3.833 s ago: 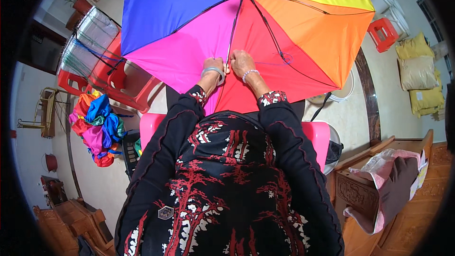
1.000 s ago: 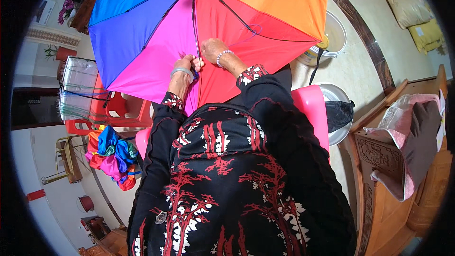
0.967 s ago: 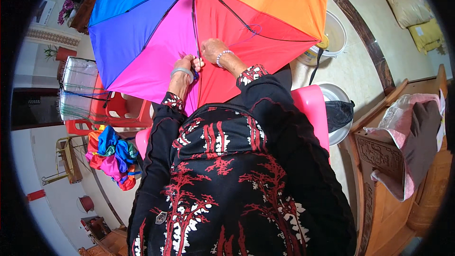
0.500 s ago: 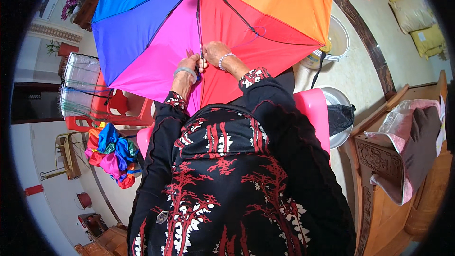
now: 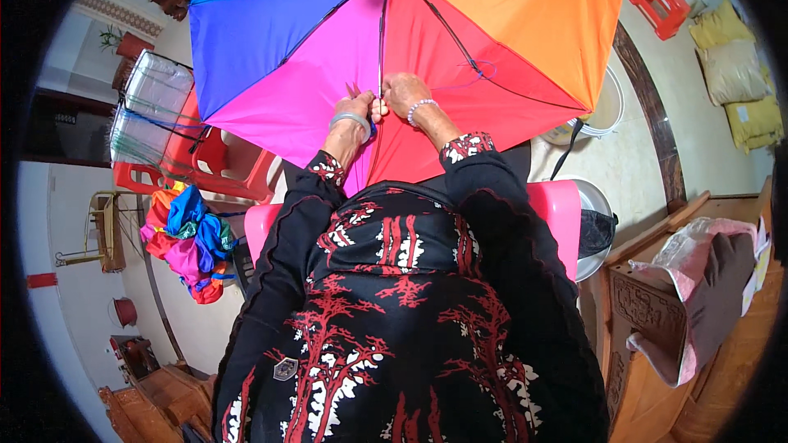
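An open rainbow-coloured umbrella (image 5: 328, 74) spreads in front of me with its inner side and dark ribs showing. Where its pink and red panels meet, a thin rib (image 5: 382, 41) runs down toward my lap. My left hand (image 5: 353, 117) is closed around this rib, and small pointed tips, perhaps of scissors, stick up beside its fingers. Something blue shows under that hand. Just to the right, my right hand (image 5: 405, 98) pinches at the same rib, its fingertips hidden. A loose purple thread (image 5: 479, 74) loops over the red panel toward my right hand.
Left, a bunch of rainbow cloth (image 5: 193, 242) hangs near red plastic chairs (image 5: 234, 168) and a wrapped bundle (image 5: 152, 111). Right are a white bucket (image 5: 609, 102), a metal basin (image 5: 597, 258) holding a black item, carved wooden furniture (image 5: 648, 312) and a red stool (image 5: 661, 6).
The whole view has shifted, so umbrella and hands sit farther right and slightly lower. Both hands stay together at the same rib; my right hand's fingers have moved slightly.
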Demonstrator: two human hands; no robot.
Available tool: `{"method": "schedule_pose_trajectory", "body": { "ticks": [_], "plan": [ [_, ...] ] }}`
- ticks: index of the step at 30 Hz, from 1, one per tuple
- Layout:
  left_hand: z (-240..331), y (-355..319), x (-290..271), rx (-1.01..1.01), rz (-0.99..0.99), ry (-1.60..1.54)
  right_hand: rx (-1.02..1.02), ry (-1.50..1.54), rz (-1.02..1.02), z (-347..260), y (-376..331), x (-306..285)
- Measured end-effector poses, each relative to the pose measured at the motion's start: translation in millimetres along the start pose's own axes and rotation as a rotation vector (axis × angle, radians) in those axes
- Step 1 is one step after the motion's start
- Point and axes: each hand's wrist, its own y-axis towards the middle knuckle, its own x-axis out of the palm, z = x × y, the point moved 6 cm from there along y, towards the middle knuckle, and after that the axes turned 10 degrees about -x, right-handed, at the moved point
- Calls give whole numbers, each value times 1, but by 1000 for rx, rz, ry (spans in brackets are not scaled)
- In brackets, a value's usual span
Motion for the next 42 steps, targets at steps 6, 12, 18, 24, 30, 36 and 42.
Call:
{"method": "schedule_pose_trajectory", "body": {
  "ticks": [6, 12, 18, 24, 30, 36, 42],
  "plan": [
    [-2, -3, -2, 11, 155, -53, 35, -26, 4, 11, 3, 1],
    [-2, -1, -3, -36, 117, -15, 49, 3, 14, 15, 2, 5],
    [-1, 5, -5, -48, 61, 14, 67, 16, 17, 17, 3, 7],
    [1, 6, -5, -47, 30, 40, 56, 30, 40, 21, 8, 12],
    [0, 15, -9, -60, 33, 61, 22, -11, 20, 22, 12, 15],
    [-1, 16, -10, -60, -8, 90, 10, -45, 4, 23, 13, 17],
    [1, 17, -9, -52, -27, 160, 43, 1, 2, 23, 14, 15]
  ]
}}
